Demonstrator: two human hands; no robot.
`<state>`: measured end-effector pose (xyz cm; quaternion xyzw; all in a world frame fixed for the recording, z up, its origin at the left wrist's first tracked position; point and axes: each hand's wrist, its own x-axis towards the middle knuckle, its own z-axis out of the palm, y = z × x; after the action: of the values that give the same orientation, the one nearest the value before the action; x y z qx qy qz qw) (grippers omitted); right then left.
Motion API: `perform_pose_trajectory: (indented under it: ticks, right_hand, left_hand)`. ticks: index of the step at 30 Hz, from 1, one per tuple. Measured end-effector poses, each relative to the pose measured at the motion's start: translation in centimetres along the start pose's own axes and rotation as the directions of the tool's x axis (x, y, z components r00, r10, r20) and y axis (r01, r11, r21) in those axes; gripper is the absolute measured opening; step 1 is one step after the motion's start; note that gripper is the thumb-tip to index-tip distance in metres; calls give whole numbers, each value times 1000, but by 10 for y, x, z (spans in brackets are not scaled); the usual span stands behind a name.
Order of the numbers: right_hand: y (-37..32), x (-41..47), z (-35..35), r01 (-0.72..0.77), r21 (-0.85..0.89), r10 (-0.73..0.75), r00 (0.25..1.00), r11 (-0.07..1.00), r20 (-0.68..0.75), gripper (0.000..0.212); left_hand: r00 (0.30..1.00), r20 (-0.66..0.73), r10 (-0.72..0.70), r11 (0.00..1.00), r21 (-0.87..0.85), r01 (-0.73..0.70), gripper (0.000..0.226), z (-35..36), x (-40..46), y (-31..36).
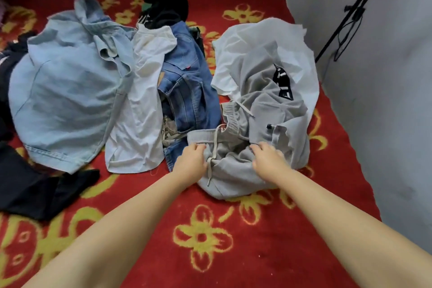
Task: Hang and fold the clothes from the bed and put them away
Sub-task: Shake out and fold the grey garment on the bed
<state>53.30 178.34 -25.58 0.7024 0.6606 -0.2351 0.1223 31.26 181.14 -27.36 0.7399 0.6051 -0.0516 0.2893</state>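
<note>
Grey drawstring sweatpants (236,168) lie crumpled on the red flowered bed cover (210,229), near its right side. My left hand (190,161) grips the waistband at its left end, fingers curled into the cloth. My right hand (268,159) grips the grey fabric a little to the right. Under and behind the sweatpants lies a white T-shirt (254,54) with a black print. Blue jeans (189,84), a second white T-shirt (142,105) and a light-blue denim shirt (65,91) are piled to the left.
Black clothes lie at the back (163,7) and at the left front (42,192) of the bed. A grey wall (385,124) borders the bed's right edge, with a black pole and cable (350,14) leaning against it.
</note>
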Motion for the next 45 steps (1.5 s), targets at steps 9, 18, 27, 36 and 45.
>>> perform_pose_trajectory:
  ticks: [9,18,27,36,45]
  right_hand:
    - [-28,121,5,315,-253,-328,945,915,-9,63]
    - [12,65,31,282,-347,-301,954,894,1,36]
    - [-17,-39,-8,251,-26,-253,957,968,-143,29]
    - [-128,-157,-44,295,258,-201,919,920,-338,16]
    - [-283,-256,-69,693,151,-580,686,705,-439,15]
  left_hand:
    - [996,10,-85,971,223,81,69,25,96,-27]
    - [979,-83,184,938,311,-150,22,37,17,-25]
    - [909,-285,304,943,-48,-330,27,-16,-119,-26]
    - [793,-461,398,902,39,-430,37,-117,-246,-84]
    - [606,-787,121,860,-222,-460,53,-230,-375,-174]
